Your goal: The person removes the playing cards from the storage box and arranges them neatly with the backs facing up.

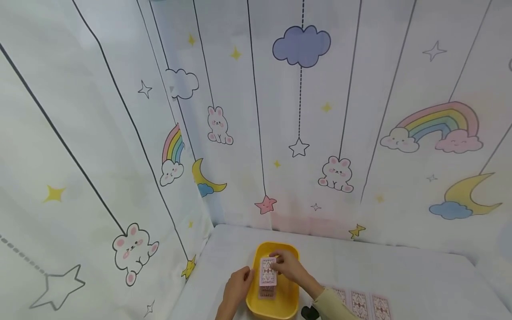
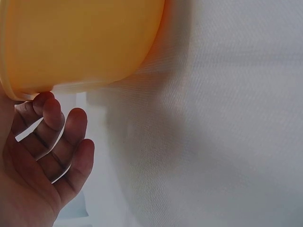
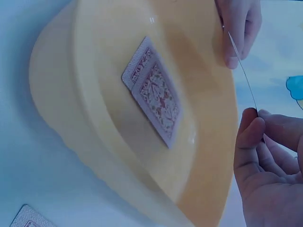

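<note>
A yellow plastic basin stands on the white table. My left hand holds its left rim; in the left wrist view, the hand's curled fingers lie against the rim's outer side, while the thumb is hidden there. Above the basin my right hand pinches a playing card by its edge, patterned back facing up. The right wrist view shows that card edge-on between thumb and fingers. Two overlapping playing cards with red-patterned backs lie on the basin floor.
Several more playing cards lie back up in a row on the table, right of the basin, partly behind the right sleeve. A small black object sits beside the basin. A printed curtain hangs behind and to the left.
</note>
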`<state>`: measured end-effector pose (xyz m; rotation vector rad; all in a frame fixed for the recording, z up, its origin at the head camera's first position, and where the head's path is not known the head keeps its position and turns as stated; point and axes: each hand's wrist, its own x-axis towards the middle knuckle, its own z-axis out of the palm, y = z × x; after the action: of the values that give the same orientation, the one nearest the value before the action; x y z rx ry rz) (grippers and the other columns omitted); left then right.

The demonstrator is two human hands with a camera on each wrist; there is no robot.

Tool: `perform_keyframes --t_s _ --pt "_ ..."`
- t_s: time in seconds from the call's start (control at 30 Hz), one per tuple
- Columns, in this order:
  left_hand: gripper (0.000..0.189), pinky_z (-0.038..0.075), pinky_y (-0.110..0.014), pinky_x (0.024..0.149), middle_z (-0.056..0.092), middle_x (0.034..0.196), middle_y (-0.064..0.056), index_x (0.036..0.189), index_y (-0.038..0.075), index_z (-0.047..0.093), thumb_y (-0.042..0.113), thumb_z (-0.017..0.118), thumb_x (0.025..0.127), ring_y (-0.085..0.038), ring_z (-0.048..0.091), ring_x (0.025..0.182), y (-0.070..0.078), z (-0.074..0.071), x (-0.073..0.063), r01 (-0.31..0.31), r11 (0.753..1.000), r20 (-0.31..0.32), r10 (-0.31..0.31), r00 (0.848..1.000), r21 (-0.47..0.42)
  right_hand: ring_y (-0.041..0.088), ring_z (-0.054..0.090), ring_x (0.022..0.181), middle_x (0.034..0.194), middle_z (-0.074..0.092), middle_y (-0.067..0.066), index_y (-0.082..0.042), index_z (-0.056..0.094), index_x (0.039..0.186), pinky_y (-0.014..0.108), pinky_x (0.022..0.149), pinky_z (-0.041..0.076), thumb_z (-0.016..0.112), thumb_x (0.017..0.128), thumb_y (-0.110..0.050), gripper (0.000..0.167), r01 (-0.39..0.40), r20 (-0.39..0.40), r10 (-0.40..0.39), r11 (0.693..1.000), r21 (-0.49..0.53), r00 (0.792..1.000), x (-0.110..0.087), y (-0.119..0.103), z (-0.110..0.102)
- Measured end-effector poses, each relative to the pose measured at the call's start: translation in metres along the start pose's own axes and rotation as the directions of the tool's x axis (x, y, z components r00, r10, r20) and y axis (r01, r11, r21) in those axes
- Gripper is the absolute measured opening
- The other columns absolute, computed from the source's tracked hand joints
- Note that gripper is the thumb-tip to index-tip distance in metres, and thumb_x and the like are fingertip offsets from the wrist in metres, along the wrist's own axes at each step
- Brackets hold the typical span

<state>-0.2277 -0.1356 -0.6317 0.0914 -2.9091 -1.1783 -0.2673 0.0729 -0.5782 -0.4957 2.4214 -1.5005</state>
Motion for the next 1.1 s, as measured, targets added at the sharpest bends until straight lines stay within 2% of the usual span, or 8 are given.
perform_keyframes --t_s 0.33,0.47,0.67,0.87,1.1 --pt "0.03 0.032 -0.023 0.05 0.048 0.065 0.006 0.075 0.018 0.052 0.031 0.056 0.102 -0.009 0.044 0.058 0.0 0.0 -0.001 -0.004 1.0 -0.008 0.004 1.0 -0.001 0.016 0.065 0.08 0.092 0.07 0.007 0.006 0.058 0.129 0.044 0.074 0.059 0.068 0.094 -0.009 0.04 0.003 -0.029 -0.003 1.0 0.005 1.0 -0.016 0.005 -0.02" --pt "0.03 0.032 -0.023 0.05 0.049 0.066 0.006 0.076 0.018 0.053 0.032 0.055 0.102 -0.01 0.044 0.058 -0.001 0.0 -0.002 -0.014 1.0 -0.005 0.014 1.0 -0.003 0.017 0.065 0.081 0.094 0.07 0.006 0.004 0.056 0.131 0.04 0.074 0.058 0.069 0.094 -0.013 0.043 -0.011 -0.046 0.012 1.0 0.027 0.999 -0.022 0.014 -0.028" --pt "0.03 0.033 -0.023 0.051 0.049 0.066 0.006 0.076 0.019 0.053 0.032 0.055 0.103 -0.01 0.044 0.058 -0.001 -0.001 -0.002 0.008 1.0 0.006 -0.008 1.0 0.009 0.018 0.062 0.076 0.089 0.069 0.008 0.004 0.056 0.128 0.035 0.071 0.058 0.069 0.094 -0.011 0.04 -0.013 -0.095 0.018 0.999 0.052 0.995 -0.036 0.02 -0.041" --pt "0.028 0.033 -0.023 0.052 0.051 0.068 0.005 0.078 0.018 0.054 0.032 0.055 0.103 -0.01 0.046 0.06 0.004 -0.005 -0.003 0.021 1.0 0.009 -0.021 1.0 0.012 0.018 0.06 0.075 0.084 0.067 0.007 0.005 0.056 0.128 0.033 0.071 0.057 0.069 0.093 -0.01 0.04 -0.057 -0.117 0.063 0.997 0.054 0.991 -0.046 0.023 -0.049" --pt "0.028 0.033 -0.023 0.052 0.05 0.068 0.004 0.079 0.017 0.054 0.032 0.055 0.103 -0.011 0.046 0.061 0.005 -0.003 -0.004 0.026 0.999 0.012 -0.026 1.0 0.019 0.018 0.061 0.075 0.082 0.065 0.008 0.004 0.056 0.126 0.037 0.073 0.058 0.067 0.094 -0.008 0.036 -0.069 -0.121 0.078 0.995 0.074 0.99 -0.056 0.036 -0.057"
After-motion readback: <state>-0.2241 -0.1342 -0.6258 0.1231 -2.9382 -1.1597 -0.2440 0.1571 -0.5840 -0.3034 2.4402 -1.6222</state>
